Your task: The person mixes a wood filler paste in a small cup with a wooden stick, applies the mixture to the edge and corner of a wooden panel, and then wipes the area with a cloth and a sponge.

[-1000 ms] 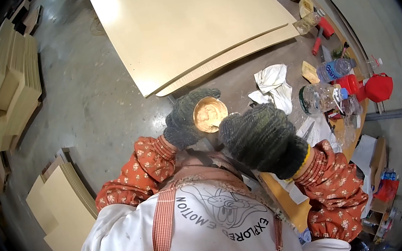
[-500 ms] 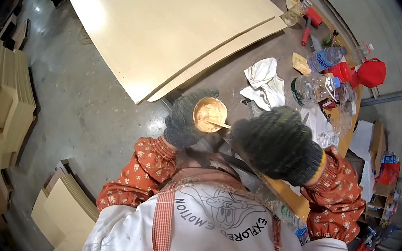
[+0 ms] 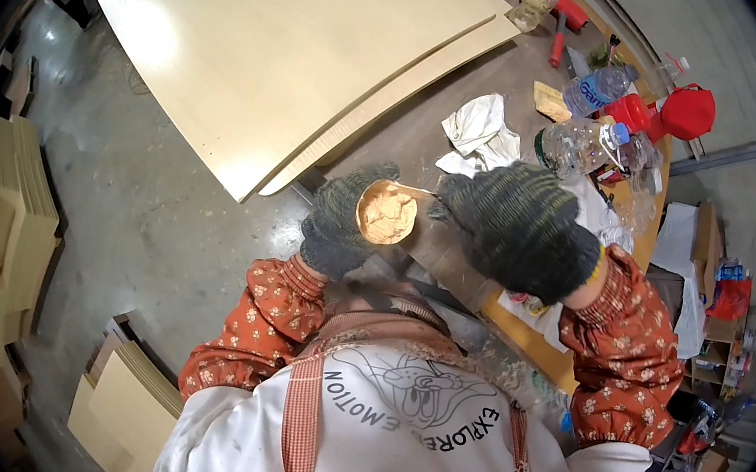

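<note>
My left hand (image 3: 332,221), in a dark knitted glove, is closed around a small round cup (image 3: 361,223). Light orange-beige paste (image 3: 389,216) lies inside it, thick and uneven. From the right, my gloved right hand (image 3: 522,231) grips a thin, flat, pale stick (image 3: 416,192). The stick's far end rests at the cup's upper rim, by the paste. My right fingertips are partly hidden behind the glove's back. Just beyond that hand, a crumpled white cloth (image 3: 478,131) lies on the worktable.
Large pale boards (image 3: 311,57) lie on the worktable (image 3: 388,158) ahead. Plastic bottles (image 3: 573,144), a red-handled tool (image 3: 557,48) and a yellowish sponge (image 3: 551,102) crowd its right side. More panels (image 3: 122,405) stand on the floor at left.
My right hand has moved up, and the stick has swung from the cup's lower right to its upper right rim. The left hand still holds the cup. The view has shifted slightly.
</note>
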The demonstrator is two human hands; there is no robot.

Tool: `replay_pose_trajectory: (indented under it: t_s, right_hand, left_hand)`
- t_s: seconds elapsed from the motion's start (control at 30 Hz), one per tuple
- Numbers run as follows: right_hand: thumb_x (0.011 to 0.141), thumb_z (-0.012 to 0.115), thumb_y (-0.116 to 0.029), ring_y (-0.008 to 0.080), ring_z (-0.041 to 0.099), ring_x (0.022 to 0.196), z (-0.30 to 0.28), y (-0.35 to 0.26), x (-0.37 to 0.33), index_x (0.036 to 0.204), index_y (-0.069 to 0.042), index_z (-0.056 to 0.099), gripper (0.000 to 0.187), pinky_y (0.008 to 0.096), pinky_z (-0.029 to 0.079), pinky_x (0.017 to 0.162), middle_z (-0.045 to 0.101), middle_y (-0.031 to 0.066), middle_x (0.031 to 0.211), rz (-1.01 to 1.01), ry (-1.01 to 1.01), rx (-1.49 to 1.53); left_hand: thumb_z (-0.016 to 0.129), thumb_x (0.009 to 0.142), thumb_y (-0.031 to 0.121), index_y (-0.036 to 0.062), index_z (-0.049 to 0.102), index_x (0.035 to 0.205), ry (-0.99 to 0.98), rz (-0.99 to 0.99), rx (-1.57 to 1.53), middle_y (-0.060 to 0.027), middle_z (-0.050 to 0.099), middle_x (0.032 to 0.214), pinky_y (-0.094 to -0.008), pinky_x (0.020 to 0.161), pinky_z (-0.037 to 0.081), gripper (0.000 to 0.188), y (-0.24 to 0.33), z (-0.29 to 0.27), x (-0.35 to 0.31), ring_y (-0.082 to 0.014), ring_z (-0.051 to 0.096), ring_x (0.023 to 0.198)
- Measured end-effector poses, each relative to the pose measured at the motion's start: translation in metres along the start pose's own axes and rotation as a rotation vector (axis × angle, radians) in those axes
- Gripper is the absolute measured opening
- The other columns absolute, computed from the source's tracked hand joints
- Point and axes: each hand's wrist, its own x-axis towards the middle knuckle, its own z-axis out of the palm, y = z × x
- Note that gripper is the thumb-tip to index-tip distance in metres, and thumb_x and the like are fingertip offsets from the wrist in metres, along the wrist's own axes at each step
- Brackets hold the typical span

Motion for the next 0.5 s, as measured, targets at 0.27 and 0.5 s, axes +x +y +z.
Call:
replay_pose_trajectory:
  t_s: [0.27, 0.5]
  right_hand:
    - [0.075, 0.053, -0.016, 0.0279, 0.053, 0.088, 0.036, 0.005, 0.002, 0.101, -0.007, 0.056, 0.027, 0.0382, 0.042, 0.077, 0.055, 0.0119, 0.095, -0.174, -0.32, -0.011]
    - [0.078, 0.051, -0.016, 0.0269, 0.048, 0.103, 0.028, 0.004, -0.019, 0.109, -0.005, 0.051, 0.033, 0.0382, 0.039, 0.085, 0.051, 0.0137, 0.11, -0.261, 0.011, -0.004]
  left_hand:
    - [0.068, 0.071, 0.02, 0.0002, 0.049, 0.112, 0.014, -0.075, 0.014, -0.0128, 0.056, 0.104, -0.0314, 0.08, 0.045, 0.049, -0.011, -0.001, -0.006, -0.0217, 0.057, 0.091]
    - [0.072, 0.067, 0.02, 0.0019, 0.048, 0.113, 0.048, -0.214, -0.305, -0.0119, 0.054, 0.108, -0.0313, 0.082, 0.045, 0.054, -0.004, 0.004, -0.009, -0.0206, 0.055, 0.095]
